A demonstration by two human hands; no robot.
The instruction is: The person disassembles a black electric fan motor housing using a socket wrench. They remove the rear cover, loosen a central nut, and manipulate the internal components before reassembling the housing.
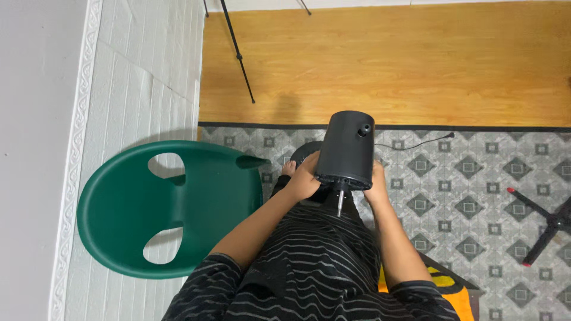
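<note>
Patterned rug (476,178) under green chair (125,208)

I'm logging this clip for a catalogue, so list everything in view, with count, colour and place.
Motor housing: one, black cylinder with a metal shaft pointing toward the camera, held at centre.
Round black part: one, on the floor behind the left hand, partly hidden.
Chair: one, green plastic, at left.
Cable: one, black, on the patterned floor right of the housing.
Cross-shaped base: one, black with red tips, right edge.
Tripod legs: thin, black, on the wooden floor at top.
Shirt: black with pale stripes, bottom centre.
Left hand: grips the housing's left side.
Right hand: grips its right side.
</note>
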